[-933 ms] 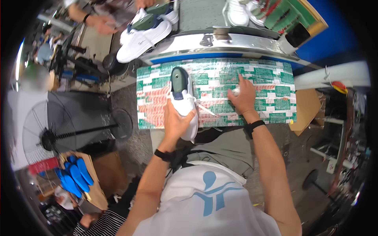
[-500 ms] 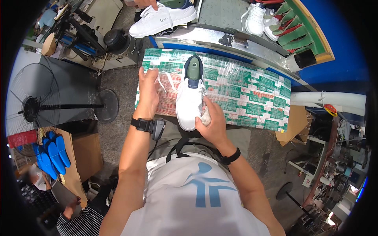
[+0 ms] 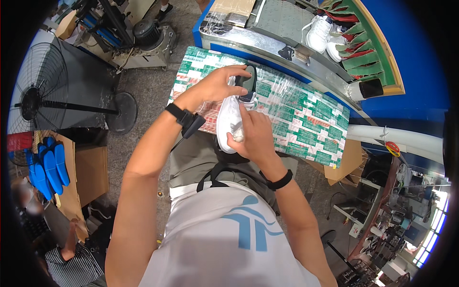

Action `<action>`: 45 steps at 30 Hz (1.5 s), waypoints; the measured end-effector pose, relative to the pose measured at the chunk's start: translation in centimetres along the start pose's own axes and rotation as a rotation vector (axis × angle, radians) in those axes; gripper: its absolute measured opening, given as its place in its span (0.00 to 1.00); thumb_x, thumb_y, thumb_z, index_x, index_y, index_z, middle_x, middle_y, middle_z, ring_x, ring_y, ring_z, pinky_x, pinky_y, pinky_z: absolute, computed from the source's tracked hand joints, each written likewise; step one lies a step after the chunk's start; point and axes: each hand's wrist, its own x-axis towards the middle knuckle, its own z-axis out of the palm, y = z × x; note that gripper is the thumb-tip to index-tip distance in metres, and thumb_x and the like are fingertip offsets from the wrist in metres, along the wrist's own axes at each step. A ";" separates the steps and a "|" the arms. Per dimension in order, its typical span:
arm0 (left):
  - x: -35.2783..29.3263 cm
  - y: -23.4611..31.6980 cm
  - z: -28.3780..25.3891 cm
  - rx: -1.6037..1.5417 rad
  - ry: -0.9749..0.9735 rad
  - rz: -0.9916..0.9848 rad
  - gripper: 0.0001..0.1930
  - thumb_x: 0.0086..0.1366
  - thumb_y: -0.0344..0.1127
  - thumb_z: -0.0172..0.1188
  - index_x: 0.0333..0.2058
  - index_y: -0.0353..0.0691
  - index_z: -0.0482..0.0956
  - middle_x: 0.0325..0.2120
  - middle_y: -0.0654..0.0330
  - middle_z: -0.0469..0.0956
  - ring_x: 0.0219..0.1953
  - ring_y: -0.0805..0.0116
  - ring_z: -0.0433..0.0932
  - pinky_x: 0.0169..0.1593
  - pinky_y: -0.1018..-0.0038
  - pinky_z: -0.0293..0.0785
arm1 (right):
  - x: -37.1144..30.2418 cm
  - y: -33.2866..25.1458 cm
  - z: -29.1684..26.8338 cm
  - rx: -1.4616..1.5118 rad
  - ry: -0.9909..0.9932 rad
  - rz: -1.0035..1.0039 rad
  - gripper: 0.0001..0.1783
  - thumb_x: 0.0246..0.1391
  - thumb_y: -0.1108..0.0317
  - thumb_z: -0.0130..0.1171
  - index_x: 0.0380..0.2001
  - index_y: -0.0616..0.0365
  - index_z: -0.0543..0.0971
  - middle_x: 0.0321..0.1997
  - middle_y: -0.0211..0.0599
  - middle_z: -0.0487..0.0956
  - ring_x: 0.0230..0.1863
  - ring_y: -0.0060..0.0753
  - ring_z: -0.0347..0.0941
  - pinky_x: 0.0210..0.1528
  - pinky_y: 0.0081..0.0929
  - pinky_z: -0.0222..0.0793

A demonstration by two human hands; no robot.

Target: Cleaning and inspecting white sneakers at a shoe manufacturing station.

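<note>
A white sneaker (image 3: 225, 125) with a dark navy and green collar lies on a plastic-wrapped table top, toe toward me and slightly tilted. My left hand (image 3: 221, 85) reaches across from the left and grips the collar at the heel end, thumb and fingers curled at its edge. On the shoe's right side is my right hand (image 3: 257, 133), its forefinger pointing up at the lace area. Tucked between its thumb and fingers is a small whitish wad (image 3: 238, 132), perhaps crumpled cloth. The fingers partly cover the laces and the shoe's right side.
The table top (image 3: 306, 129) has green, white and red printing. Behind it runs a conveyor (image 3: 279, 26) with a metal edge; a pair of white sneakers (image 3: 319, 34) sits by a strip curtain (image 3: 366, 57). A stand fan (image 3: 31, 103) and blue shoe-shaped pieces (image 3: 49, 167) are at left.
My left hand has moved from beside the shoe onto its collar. My right forefinger has shifted up toward the laces. Another person's hand and white shoe at the conveyor have left the view.
</note>
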 end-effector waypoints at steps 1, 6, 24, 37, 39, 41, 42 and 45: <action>0.2 0.2 -0.3 0.000 0.000 -0.001 0.29 0.65 0.39 0.81 0.64 0.43 0.86 0.73 0.44 0.76 0.74 0.46 0.75 0.76 0.58 0.70 | 0.2 -0.1 0.4 -0.083 -0.047 -0.037 0.51 0.46 0.57 0.80 0.71 0.70 0.75 0.49 0.48 0.79 0.49 0.52 0.76 0.54 0.47 0.72; 0.7 0.8 -0.6 0.067 -0.033 -0.032 0.28 0.62 0.43 0.83 0.60 0.47 0.89 0.74 0.43 0.75 0.74 0.43 0.76 0.74 0.57 0.73 | 1.1 -2.1 0.8 -0.228 -0.101 0.029 0.51 0.46 0.54 0.80 0.69 0.73 0.75 0.47 0.47 0.78 0.47 0.51 0.76 0.52 0.47 0.71; 1.9 0.6 -1.1 0.169 -0.074 -0.007 0.26 0.59 0.40 0.85 0.55 0.42 0.89 0.53 0.54 0.84 0.60 0.52 0.82 0.63 0.61 0.78 | -1.5 -8.2 0.7 0.398 -0.394 0.180 0.43 0.50 0.54 0.77 0.65 0.71 0.80 0.42 0.54 0.80 0.46 0.58 0.80 0.50 0.49 0.76; 1.4 3.1 0.1 0.321 -0.060 -0.066 0.34 0.59 0.52 0.84 0.58 0.40 0.83 0.56 0.51 0.80 0.57 0.50 0.81 0.60 0.58 0.79 | -1.9 1.1 -3.2 0.025 -0.051 0.160 0.48 0.47 0.60 0.78 0.70 0.72 0.75 0.45 0.48 0.78 0.46 0.53 0.75 0.50 0.47 0.72; 0.9 2.6 0.1 0.322 -0.027 -0.031 0.34 0.59 0.52 0.83 0.58 0.39 0.82 0.53 0.49 0.80 0.53 0.48 0.83 0.57 0.57 0.81 | -3.7 -0.3 -5.4 -0.012 -0.131 0.123 0.50 0.46 0.60 0.79 0.71 0.71 0.74 0.45 0.47 0.78 0.46 0.53 0.75 0.50 0.47 0.72; 1.0 2.5 0.2 0.283 0.008 -0.002 0.33 0.60 0.52 0.83 0.57 0.38 0.82 0.52 0.50 0.80 0.52 0.48 0.83 0.56 0.57 0.81 | -6.0 -2.1 -7.8 0.083 -0.246 0.131 0.53 0.45 0.60 0.80 0.73 0.71 0.72 0.45 0.46 0.78 0.47 0.55 0.75 0.51 0.49 0.72; 1.1 2.5 0.2 0.282 0.010 -0.005 0.33 0.60 0.52 0.83 0.57 0.38 0.82 0.52 0.50 0.80 0.52 0.48 0.83 0.56 0.57 0.81 | -6.0 -1.8 -7.6 0.084 -0.248 0.129 0.53 0.45 0.60 0.80 0.73 0.71 0.72 0.45 0.46 0.78 0.47 0.55 0.75 0.51 0.49 0.72; 1.4 3.1 0.9 0.272 -0.023 -0.023 0.32 0.60 0.50 0.83 0.56 0.39 0.82 0.53 0.50 0.80 0.52 0.49 0.83 0.57 0.58 0.80 | -5.4 -1.8 -6.1 0.079 -0.128 0.182 0.53 0.45 0.60 0.80 0.73 0.69 0.73 0.47 0.47 0.78 0.48 0.57 0.76 0.53 0.51 0.73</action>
